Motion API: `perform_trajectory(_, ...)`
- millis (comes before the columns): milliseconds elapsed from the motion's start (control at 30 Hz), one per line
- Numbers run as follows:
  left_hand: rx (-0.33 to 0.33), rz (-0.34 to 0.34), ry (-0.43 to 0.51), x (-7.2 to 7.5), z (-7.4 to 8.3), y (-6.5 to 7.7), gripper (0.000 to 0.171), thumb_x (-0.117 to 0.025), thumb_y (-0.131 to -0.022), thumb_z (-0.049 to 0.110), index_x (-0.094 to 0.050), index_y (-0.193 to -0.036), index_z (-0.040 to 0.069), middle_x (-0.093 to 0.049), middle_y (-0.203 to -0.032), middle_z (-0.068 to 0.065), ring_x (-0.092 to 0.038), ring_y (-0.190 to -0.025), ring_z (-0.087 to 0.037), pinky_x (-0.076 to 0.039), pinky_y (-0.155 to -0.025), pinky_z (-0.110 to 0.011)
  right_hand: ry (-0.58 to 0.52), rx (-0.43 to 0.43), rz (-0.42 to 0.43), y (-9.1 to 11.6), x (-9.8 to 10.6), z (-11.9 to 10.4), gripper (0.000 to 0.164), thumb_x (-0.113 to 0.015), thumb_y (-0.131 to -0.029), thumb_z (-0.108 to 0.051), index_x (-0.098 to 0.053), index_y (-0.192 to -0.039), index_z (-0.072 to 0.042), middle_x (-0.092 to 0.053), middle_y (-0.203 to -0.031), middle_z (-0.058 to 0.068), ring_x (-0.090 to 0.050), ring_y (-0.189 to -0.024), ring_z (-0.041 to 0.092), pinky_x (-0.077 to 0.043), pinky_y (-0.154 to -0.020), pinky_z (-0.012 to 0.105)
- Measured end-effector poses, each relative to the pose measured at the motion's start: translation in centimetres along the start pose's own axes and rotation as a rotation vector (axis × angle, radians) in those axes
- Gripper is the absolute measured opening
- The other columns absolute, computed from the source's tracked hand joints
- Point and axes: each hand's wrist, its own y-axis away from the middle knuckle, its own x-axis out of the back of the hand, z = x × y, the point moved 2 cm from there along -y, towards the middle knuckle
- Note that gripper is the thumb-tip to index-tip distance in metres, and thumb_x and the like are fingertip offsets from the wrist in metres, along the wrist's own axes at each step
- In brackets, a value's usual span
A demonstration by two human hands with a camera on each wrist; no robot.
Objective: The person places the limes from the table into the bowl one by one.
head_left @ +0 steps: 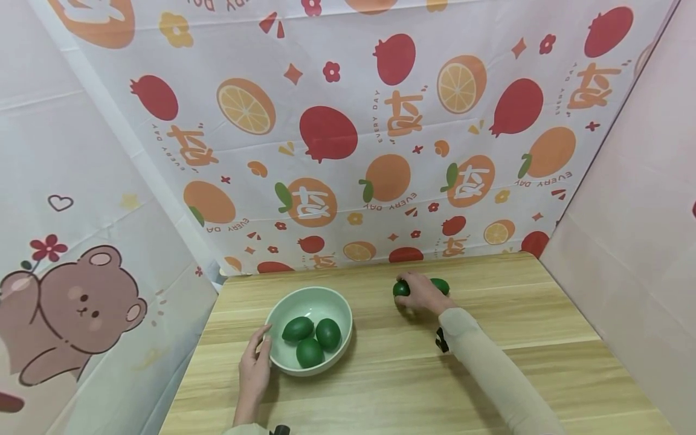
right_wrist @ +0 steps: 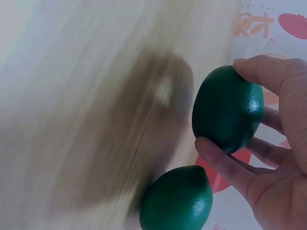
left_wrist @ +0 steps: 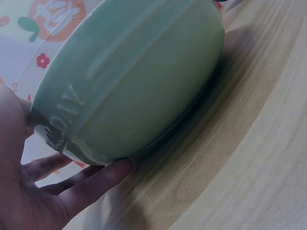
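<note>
My left hand point(head_left: 254, 367) holds the near left side of a pale green bowl point(head_left: 339, 296), thumb at the rim and fingers against the outer wall point(left_wrist: 144, 81). Three glossy dark green limes point(head_left: 309, 352) lie inside the bowl. Over at the back right, my right hand point(head_left: 423, 291) grips another lime point(right_wrist: 228, 109) between thumb and fingers. A further lime point(head_left: 440, 286) rests on the table just beyond that hand, partly covered by it in the head view; its pointed end shows in the right wrist view.
The wooden table point(head_left: 391, 374) backs onto a fruit-printed cloth point(head_left: 370, 96). Pale cloth walls stand on both sides, the left cloth point(head_left: 87, 302) with a bear printed on it. A black wrist strap point(head_left: 441, 340) sits by the right sleeve.
</note>
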Motion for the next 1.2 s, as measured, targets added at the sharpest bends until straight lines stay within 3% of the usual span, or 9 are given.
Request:
perform_trajectory(133, -0.003, 0.003, 0.000, 0.0, 0.0, 0.0, 0.046, -0.035, -0.111, 0.039, -0.047, -0.151, 0.021, -0.035, -0.164, -0.016, -0.056, -0.132, -0.046, -0.057, -0.099, -0.030, -0.004, 0.007, -0.008, -0.3, 0.6, -0.5, 0.054, -0.073, -0.094, -0.029, -0.056, -0.139, -0.006, -0.063, -0.134, 0.015, -0.062, -0.116, 0.030, -0.058, -0.092, 0.046)
perform_trajectory(300, 0.000, -0.003, -0.007, 0.0, 0.0, 0.0, 0.046, -0.035, -0.111, 0.040, -0.046, -0.151, 0.021, -0.035, -0.165, -0.016, -0.054, -0.134, -0.045, -0.056, -0.102, -0.034, -0.001, 0.019, 0.000, -0.7, 1.2, -1.2, 0.055, -0.073, -0.094, -0.030, -0.055, -0.141, -0.007, -0.059, -0.140, 0.016, -0.059, -0.121, 0.032, -0.056, -0.098, 0.049)
perform_trajectory(467, 0.007, -0.005, -0.009, 0.0, 0.0, -0.1, 0.046, -0.035, -0.111, 0.040, -0.046, -0.151, 0.022, -0.034, -0.165, -0.015, -0.053, -0.136, -0.043, -0.054, -0.098, -0.023, 0.033, 0.080, 0.041, -1.5, 1.9, -2.2, 0.053, -0.074, -0.092, -0.032, -0.057, -0.137, -0.009, -0.059, -0.134, 0.014, -0.060, -0.115, 0.028, -0.056, -0.096, 0.047)
perform_trajectory(567, 0.008, -0.001, -0.002, 0.0, 0.1, 0.0, 0.045, -0.035, -0.111, 0.039, -0.046, -0.151, 0.021, -0.034, -0.165, -0.015, -0.052, -0.137, -0.044, -0.056, -0.104, -0.035, 0.041, 0.116, 0.060, -1.9, 2.5, -3.0, 0.055, -0.075, -0.091, -0.031, -0.057, -0.138, -0.007, -0.059, -0.134, 0.015, -0.060, -0.115, 0.029, -0.057, -0.095, 0.047)
perform_trajectory(700, 0.011, -0.004, 0.004, -0.1, 0.1, 0.0, 0.046, -0.033, -0.111, 0.039, -0.045, -0.152, 0.021, -0.032, -0.166, -0.016, -0.050, -0.138, -0.046, -0.049, -0.112, -0.056, 0.046, 0.148, 0.071, -2.3, 3.2, -4.2, 0.057, -0.075, -0.091, -0.030, -0.056, -0.139, -0.005, -0.059, -0.135, 0.018, -0.060, -0.116, 0.032, -0.055, -0.097, 0.048)
perform_trajectory(933, 0.006, -0.006, 0.009, 0.0, 0.1, 0.0, 0.046, -0.034, -0.111, 0.038, -0.045, -0.152, 0.021, -0.032, -0.166, -0.016, -0.050, -0.138, -0.046, -0.049, -0.112, -0.057, 0.055, 0.158, 0.053, -3.1, 3.7, -5.8, 0.049, -0.073, -0.093, -0.032, -0.059, -0.134, -0.010, -0.062, -0.132, 0.013, -0.058, -0.117, 0.030, -0.051, -0.102, 0.048)
perform_trajectory(1000, 0.003, -0.002, 0.004, 0.0, 0.1, 0.0, 0.046, -0.035, -0.111, 0.038, -0.045, -0.152, 0.020, -0.034, -0.165, -0.016, -0.050, -0.139, -0.045, -0.052, -0.110, -0.050, 0.057, 0.161, 0.049, -3.3, 3.8, -6.3, 0.049, -0.073, -0.093, -0.032, -0.060, -0.134, -0.010, -0.063, -0.131, 0.012, -0.058, -0.116, 0.029, -0.052, -0.101, 0.048)
perform_trajectory(1100, -0.004, 0.008, 0.003, 0.0, 0.0, 0.0, 0.045, -0.036, -0.111, 0.038, -0.047, -0.150, 0.020, -0.037, -0.164, -0.016, -0.054, -0.135, -0.045, -0.057, -0.099, -0.025, 0.054, 0.166, 0.041, -3.6, 3.9, -7.0, 0.049, -0.073, -0.093, -0.032, -0.059, -0.134, -0.010, -0.064, -0.128, 0.011, -0.059, -0.112, 0.027, -0.054, -0.096, 0.045)
perform_trajectory(1200, -0.012, 0.016, 0.008, 0.0, 0.0, 0.0, 0.044, -0.038, -0.111, 0.037, -0.048, -0.150, 0.019, -0.038, -0.163, -0.016, -0.056, -0.132, -0.045, -0.047, -0.085, -0.006, 0.049, 0.180, 0.043, -3.8, 4.0, -7.9, 0.050, -0.073, -0.093, -0.032, -0.059, -0.135, -0.010, -0.063, -0.128, 0.012, -0.059, -0.110, 0.026, -0.056, -0.092, 0.043)
